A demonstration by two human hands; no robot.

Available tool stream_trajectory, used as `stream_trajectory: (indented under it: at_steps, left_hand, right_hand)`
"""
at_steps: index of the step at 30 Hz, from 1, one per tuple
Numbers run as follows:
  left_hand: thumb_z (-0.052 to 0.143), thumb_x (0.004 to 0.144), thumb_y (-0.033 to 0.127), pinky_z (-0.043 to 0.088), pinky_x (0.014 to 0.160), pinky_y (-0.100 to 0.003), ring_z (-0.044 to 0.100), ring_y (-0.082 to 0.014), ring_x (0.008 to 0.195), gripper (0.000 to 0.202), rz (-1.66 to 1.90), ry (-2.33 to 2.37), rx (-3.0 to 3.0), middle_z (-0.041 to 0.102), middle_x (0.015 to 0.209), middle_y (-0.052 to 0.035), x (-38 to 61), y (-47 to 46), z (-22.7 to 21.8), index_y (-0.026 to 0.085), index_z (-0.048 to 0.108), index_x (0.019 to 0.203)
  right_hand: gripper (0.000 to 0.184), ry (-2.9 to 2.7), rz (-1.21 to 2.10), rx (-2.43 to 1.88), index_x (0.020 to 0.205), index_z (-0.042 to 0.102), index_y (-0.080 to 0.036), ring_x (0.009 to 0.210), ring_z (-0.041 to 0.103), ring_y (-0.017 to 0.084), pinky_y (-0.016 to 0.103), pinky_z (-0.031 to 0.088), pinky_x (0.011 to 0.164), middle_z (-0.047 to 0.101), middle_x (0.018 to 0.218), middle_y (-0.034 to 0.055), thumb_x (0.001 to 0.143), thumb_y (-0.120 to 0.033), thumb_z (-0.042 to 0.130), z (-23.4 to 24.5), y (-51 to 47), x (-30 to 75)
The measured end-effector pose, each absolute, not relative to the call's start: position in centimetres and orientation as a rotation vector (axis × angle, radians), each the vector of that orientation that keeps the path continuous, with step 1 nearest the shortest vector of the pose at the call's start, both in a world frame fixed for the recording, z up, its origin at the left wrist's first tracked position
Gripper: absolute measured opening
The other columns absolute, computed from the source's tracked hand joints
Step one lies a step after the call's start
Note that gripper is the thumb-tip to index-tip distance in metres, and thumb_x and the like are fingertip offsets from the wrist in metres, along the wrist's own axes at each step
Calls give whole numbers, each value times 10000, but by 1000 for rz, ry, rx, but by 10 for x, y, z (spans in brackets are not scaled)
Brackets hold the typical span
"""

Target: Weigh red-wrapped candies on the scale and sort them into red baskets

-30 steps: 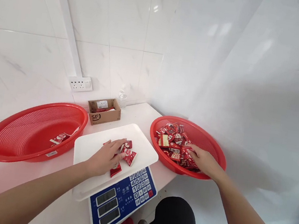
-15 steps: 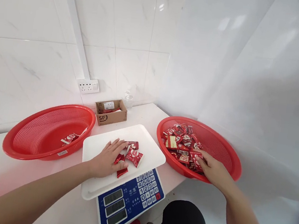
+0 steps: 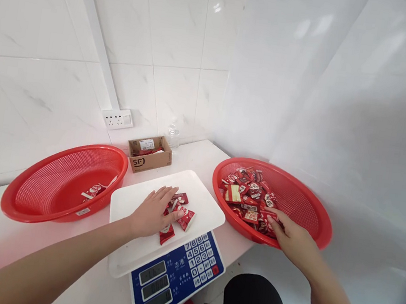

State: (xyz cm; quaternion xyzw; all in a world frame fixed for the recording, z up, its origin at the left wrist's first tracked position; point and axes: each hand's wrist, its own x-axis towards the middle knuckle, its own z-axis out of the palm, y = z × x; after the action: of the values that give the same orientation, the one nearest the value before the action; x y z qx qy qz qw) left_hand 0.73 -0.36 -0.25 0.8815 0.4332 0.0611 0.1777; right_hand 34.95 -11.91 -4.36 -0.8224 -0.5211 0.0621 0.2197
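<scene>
Spreading its fingers wide, the left hand [image 3: 153, 214] lies over glossy red candy packets [image 3: 185, 218] on a smooth white tray [image 3: 202, 197], one packet's long axis running far left to near right. Narrowly curled, the right hand [image 3: 289, 236] reaches among crinkly wrapped sweets [image 3: 255, 194] in the right perforated basket [image 3: 299, 199]; whether its grip holds any, I cannot tell.

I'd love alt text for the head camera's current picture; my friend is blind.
A person's left hand lies over red wrapped packets on the white tray of a digital scale, while the right hand touches similar packets in a red basket. Another red basket and an open cardboard box stand nearby.
</scene>
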Motion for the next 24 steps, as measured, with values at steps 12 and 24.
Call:
stream_trajectory:
  at_steps: [12, 24]
  left_hand:
    - [194, 849, 668, 128, 1108, -483, 141, -262, 1380, 710, 45, 1118, 2608, 257, 1488, -67, 24, 4, -11, 242, 268, 1412]
    - [207, 843, 673, 83, 1121, -464, 119, -246, 1385, 739, 90, 1160, 2650, 273, 1481, -71, 19, 0, 2, 212, 234, 1421]
  right_hand:
    - [426, -1398, 206, -2341, 1196, 548, -307, 907, 634, 242, 322, 489, 677, 670, 1076, 10, 857, -432, 323, -38, -119, 344]
    - [437, -1396, 227, -2339, 1218, 528, -305, 907, 625, 238, 323, 477, 689, 669, 1065, 11, 859, -434, 315, -38, -121, 343]
